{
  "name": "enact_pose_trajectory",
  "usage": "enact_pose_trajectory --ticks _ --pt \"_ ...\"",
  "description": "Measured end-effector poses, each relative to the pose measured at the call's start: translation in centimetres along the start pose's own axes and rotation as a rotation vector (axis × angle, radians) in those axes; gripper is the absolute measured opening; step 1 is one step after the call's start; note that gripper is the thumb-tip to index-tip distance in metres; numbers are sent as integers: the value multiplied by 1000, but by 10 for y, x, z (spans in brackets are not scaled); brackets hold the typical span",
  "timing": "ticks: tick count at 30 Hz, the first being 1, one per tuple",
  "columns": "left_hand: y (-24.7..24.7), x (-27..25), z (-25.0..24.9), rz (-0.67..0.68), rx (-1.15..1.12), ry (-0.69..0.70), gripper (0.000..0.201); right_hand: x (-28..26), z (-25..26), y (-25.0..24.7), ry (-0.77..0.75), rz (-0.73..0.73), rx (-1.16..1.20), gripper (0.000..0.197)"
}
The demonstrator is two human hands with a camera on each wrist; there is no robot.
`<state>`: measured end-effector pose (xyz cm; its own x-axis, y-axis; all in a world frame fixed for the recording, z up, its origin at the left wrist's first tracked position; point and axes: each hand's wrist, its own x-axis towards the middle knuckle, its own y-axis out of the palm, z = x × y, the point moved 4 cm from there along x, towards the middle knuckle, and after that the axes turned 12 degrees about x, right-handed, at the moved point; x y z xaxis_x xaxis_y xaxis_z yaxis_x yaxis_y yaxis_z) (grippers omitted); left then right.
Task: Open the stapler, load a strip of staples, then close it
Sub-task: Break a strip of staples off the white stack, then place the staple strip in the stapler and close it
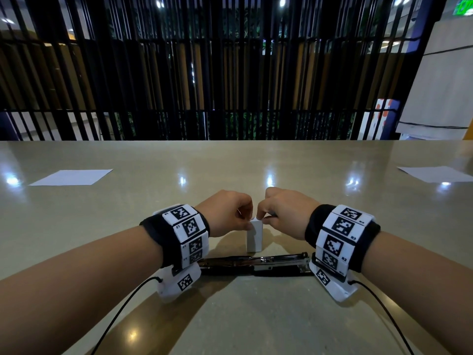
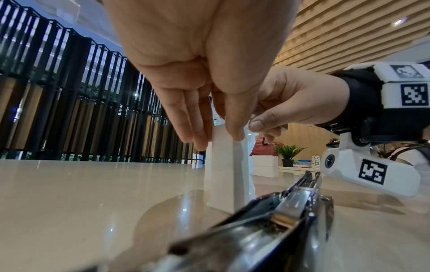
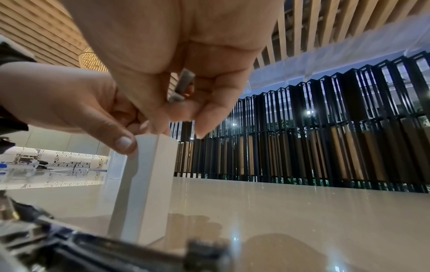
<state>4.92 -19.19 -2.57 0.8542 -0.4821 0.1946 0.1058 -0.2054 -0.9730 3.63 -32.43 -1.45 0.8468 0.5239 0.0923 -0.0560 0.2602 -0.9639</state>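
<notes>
A small white staple box [image 1: 254,238] stands upright on the table, just beyond the stapler [image 1: 256,263], which lies opened flat with its metal channel facing up. My left hand [image 1: 246,224] pinches the top of the box, thumb on the near side and fingers [image 2: 197,139] on the far side. My right hand [image 1: 263,218] hovers at the box top from the right. It holds a grey strip of staples [image 3: 183,84] between curled fingers and palm. In the wrist views the box [image 2: 223,171] [image 3: 149,184] rises behind the blurred stapler [image 2: 274,226] [image 3: 111,252].
The glossy beige table [image 1: 256,165] stretches wide, with a white paper sheet [image 1: 71,177] at the far left and another sheet [image 1: 435,174] at the far right. A black slatted screen [image 1: 230,73] stands past the table's far edge. Cables trail from both wrist cameras.
</notes>
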Motion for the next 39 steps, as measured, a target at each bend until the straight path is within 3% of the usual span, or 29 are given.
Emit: enact_pose_trajectory --ticks 12,22,26,32,36,39 --pt "2 -5 -1 18 -1 -17 18 -12 -8 -4 55 -21 172 34" --pt "3 -9 1 74 -46 -107 33 -23 -8 -3 86 6 272 27" --pt "3 -10 -2 73 -5 -88 35 -25 -7 -2 40 -63 363 18" --pt "-17 -22 -16 -149 83 -11 39 -35 -7 -5 2 -200 598 15" --pt "-16 -31 -33 -23 -65 11 39 -44 -6 -13 -14 -285 842 10" --pt "-11 -30 -40 18 -128 6 23 -49 -5 -16 -26 -310 882 13"
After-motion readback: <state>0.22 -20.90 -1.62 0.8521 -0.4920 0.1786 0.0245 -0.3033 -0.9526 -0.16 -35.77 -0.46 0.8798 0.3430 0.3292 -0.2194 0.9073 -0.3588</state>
